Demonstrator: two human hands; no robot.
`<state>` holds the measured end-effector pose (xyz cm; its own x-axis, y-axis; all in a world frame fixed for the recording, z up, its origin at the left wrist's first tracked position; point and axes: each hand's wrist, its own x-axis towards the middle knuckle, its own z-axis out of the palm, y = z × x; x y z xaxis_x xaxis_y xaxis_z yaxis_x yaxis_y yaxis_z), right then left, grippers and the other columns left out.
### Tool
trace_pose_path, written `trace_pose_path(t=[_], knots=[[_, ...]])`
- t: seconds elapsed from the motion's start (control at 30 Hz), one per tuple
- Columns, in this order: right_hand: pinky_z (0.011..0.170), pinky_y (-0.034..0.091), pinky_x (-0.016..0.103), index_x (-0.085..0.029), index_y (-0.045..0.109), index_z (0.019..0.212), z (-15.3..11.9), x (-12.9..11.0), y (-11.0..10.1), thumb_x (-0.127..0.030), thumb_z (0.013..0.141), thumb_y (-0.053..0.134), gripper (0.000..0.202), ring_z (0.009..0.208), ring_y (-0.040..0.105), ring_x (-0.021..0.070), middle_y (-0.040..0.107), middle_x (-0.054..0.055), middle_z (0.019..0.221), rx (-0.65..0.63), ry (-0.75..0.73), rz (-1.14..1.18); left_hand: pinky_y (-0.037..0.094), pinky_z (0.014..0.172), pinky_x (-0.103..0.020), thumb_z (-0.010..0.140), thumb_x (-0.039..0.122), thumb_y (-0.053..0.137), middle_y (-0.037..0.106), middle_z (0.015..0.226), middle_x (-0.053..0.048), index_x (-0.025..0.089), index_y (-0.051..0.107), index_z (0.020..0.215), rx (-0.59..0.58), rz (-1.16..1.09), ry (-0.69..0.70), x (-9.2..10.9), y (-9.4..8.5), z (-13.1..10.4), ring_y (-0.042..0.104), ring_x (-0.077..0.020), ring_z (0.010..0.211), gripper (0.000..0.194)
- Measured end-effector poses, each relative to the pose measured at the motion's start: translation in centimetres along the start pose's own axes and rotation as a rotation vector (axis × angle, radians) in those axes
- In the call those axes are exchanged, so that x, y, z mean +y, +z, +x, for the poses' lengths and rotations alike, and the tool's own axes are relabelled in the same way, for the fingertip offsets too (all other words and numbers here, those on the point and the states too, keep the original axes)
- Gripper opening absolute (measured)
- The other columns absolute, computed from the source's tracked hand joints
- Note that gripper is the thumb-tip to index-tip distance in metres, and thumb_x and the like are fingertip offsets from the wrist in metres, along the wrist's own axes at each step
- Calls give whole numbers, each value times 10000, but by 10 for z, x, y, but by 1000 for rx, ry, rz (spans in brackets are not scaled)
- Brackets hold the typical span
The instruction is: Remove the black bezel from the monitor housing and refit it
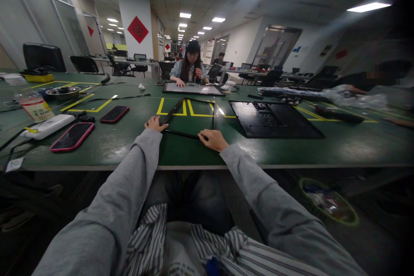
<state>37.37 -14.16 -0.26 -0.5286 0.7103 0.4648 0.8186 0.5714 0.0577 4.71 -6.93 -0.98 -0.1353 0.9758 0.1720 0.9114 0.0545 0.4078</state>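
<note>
A thin black rectangular frame (181, 133), like a screen bezel with an open middle, lies at an angle on the green table (129, 151). My left hand (156, 123) holds its near-left corner, thumb against the edge. At the near-right corner, the fingers of my right hand (213, 139) are curled round the frame. To the right of it rests a large black panel (274, 118), like a screen's back cover, with recesses and slots.
Phones (73, 136) (114, 114), a white device (50, 127) and a bottle (35, 105) stand left. Opposite, a person (190, 67) works at a flat screen panel (194, 88). Yellow tape marks the table. Plastic wrap (349, 96) lies right; a basket (330, 202) sits below.
</note>
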Motion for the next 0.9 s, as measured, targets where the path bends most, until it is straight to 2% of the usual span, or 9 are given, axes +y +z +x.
trace_pose_path(t=[0.1,0.2,0.33,0.5,0.7,0.73,0.8,0.9], knots=[[635,358,276,-220,699,900,0,0,-2,-435,1046,350,435,732,614,166,684,47,852,-21,39,30,287,1155,-512,881,614,552,442,1559,-121,295,451,1506,-63,29,1,-3,2,7,380,-325,1432,709],[750,431,287,-227,693,1059,0,3,-3,-457,1052,345,417,862,630,182,678,60,989,-8,32,129,284,1152,-524,903,586,537,492,1537,-82,319,526,1442,-97,28,42,-6,2,12,364,-308,1436,601],[932,453,351,-213,650,1215,0,11,1,-502,1050,323,467,1074,596,231,641,99,1137,30,67,193,284,1147,-531,906,560,549,519,1523,-47,351,588,1377,-61,10,61,-7,2,9,351,-301,1439,517],[957,460,410,-209,639,1252,1,25,12,-532,1038,322,500,1147,562,269,617,123,1208,48,198,180,291,1137,-554,908,486,552,512,1527,-37,361,604,1366,-62,9,56,-5,1,8,351,-313,1438,477],[1005,466,402,-221,640,1213,0,50,24,-483,1055,258,489,1168,585,246,661,108,1235,83,380,270,251,1162,-629,868,404,628,512,1533,-5,404,618,1338,-127,-37,80,-9,-1,12,333,-322,1454,469],[1011,467,399,-221,642,1205,0,53,25,-482,1056,252,492,1162,592,242,669,107,1229,86,393,288,249,1161,-640,865,379,638,501,1541,3,406,640,1304,-100,-44,87,-10,-2,12,323,-325,1459,440],[1026,468,401,-227,647,1192,0,59,28,-477,1055,257,483,1160,599,239,679,102,1225,85,399,313,255,1153,-656,892,305,598,473,1559,7,390,683,1227,56,-47,41,-13,-8,12,298,-318,1474,356],[1035,472,408,-231,655,1184,-1,62,30,-437,1052,300,432,1175,605,235,680,96,1257,30,406,314,276,1133,-678,954,290,493,427,1584,-30,355,660,1245,314,-51,-140,-13,-18,8,268,-304,1489,342]])
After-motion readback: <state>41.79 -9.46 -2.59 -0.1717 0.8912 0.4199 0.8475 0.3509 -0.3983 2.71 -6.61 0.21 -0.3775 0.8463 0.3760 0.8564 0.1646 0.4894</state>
